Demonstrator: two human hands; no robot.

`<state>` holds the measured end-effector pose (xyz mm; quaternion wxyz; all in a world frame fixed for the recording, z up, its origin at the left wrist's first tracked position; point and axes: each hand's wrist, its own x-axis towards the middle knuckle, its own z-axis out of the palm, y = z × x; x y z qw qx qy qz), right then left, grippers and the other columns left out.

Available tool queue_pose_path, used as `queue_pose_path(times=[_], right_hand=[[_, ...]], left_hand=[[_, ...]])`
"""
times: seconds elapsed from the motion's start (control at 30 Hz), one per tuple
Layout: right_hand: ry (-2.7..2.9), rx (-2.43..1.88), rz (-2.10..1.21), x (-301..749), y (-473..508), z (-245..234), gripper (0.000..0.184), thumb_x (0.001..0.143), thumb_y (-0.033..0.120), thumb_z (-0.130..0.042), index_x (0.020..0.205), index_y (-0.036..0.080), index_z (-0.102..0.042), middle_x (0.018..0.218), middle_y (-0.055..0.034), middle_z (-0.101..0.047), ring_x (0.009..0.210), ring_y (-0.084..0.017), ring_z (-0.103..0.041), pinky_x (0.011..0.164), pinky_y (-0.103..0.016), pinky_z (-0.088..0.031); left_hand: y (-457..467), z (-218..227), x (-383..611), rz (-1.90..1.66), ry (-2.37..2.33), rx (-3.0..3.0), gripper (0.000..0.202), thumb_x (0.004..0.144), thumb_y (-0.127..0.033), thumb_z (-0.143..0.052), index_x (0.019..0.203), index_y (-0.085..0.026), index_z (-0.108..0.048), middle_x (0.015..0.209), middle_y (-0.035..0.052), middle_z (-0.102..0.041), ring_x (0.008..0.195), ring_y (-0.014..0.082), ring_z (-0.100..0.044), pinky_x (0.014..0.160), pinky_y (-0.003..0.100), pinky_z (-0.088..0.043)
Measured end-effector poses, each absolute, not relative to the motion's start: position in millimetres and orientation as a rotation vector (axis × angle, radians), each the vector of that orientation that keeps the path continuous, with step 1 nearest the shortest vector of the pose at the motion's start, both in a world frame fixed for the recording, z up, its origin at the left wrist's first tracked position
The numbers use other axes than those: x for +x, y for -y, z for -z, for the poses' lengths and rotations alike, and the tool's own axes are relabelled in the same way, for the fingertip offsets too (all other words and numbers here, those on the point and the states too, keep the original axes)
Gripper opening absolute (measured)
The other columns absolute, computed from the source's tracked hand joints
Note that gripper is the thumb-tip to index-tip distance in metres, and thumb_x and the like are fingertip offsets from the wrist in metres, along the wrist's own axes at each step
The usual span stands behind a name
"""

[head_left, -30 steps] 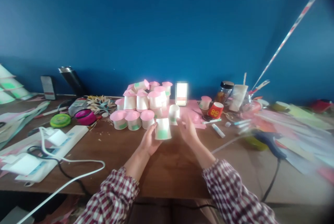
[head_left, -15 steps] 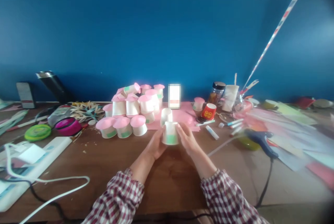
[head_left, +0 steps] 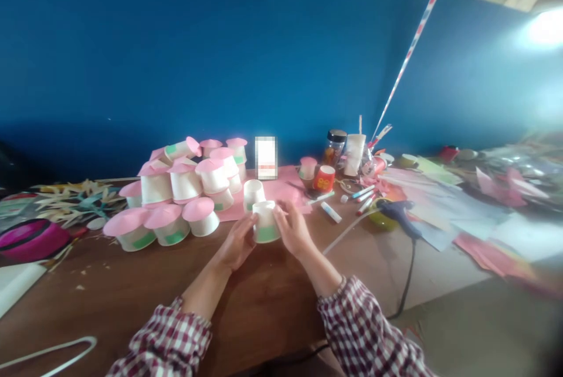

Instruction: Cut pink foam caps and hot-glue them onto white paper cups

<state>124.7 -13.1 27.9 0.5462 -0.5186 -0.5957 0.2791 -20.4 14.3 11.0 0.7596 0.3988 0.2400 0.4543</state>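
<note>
Black-lidded jar before a blue wall

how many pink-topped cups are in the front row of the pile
3: the left cup, the middle cup and the right cup, nearest of these to the left hand. More cups sit behind; some there may be hidden.

Both sleeves are checked (maroon and white) and loosely bunched.

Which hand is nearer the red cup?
Right. The right hand is in front and to the left of the red cup; the left hand is farther left, across the held white cup.
</note>
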Motion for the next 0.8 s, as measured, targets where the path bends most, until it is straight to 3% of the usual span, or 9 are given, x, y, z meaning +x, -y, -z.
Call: queue_pose_path(times=[0.2, 0.4, 0.53, 0.67, 0.8], right_hand=[[1.743, -1.484, 0.066, 188, 62, -46, 0.042, 0.088, 0.033, -0.049, 0.127, 0.019, -0.046, 0.122, -0.0132, -0.056, 0.113, -0.027, -0.051, 0.095, -0.044, -0.042], [1.572, -2.143, 0.624, 310, 96, -51, 0.043, 0.087, 0.038, -0.046, 0.124, 0.015, -0.049, 0.115, -0.016, -0.056, 0.104, -0.032, -0.049, 0.085, -0.046, -0.043], [1.407, -2.514, 0.671, 351, 104, -53, 0.044, 0.089, 0.045, -0.041, 0.117, 0.014, -0.053, 0.112, -0.0181, -0.054, 0.101, -0.034, -0.05, 0.077, -0.044, -0.043], [1.302, -2.712, 0.444, 355, 106, -57, 0.047, 0.088, 0.049, -0.039, 0.116, 0.014, -0.051, 0.108, -0.0179, -0.055, 0.096, -0.034, -0.056, 0.07, -0.042, -0.044], [1.292, -2.728, 0.225, 355, 106, -59, 0.042, 0.089, 0.038, -0.038, 0.119, 0.01, -0.047, 0.107, -0.0194, -0.057, 0.091, -0.032, -0.06, 0.069, -0.039, -0.044]], left_hand=[[-11, -14, -20, -0.964, -0.488, 0.92, 0.032, 0.081, -0.033, -0.064, 0.109, -0.017, -0.064, 0.104, 0.0081, -0.066, 0.103, 0.0242, -0.058, 0.083, 0.034, -0.048], [-9, -12, -18, -0.955, -0.542, 0.972, 0.036, 0.08, -0.035, -0.066, 0.111, -0.018, -0.062, 0.099, 0.0059, -0.066, 0.097, 0.0192, -0.06, 0.078, 0.028, -0.049], [-8, -13, -18, -0.966, -0.551, 0.991, 0.038, 0.079, -0.035, -0.067, 0.112, -0.017, -0.062, 0.096, 0.0052, -0.066, 0.094, 0.0177, -0.06, 0.078, 0.027, -0.049], [-8, -14, -19, -0.959, -0.55, 0.993, 0.038, 0.079, -0.035, -0.066, 0.112, -0.018, -0.062, 0.095, 0.0053, -0.066, 0.093, 0.018, -0.06, 0.077, 0.027, -0.049], [-8, -14, -20, -0.957, -0.557, 0.976, 0.038, 0.079, -0.036, -0.066, 0.112, -0.019, -0.062, 0.097, 0.0056, -0.066, 0.094, 0.0189, -0.061, 0.078, 0.027, -0.049]])
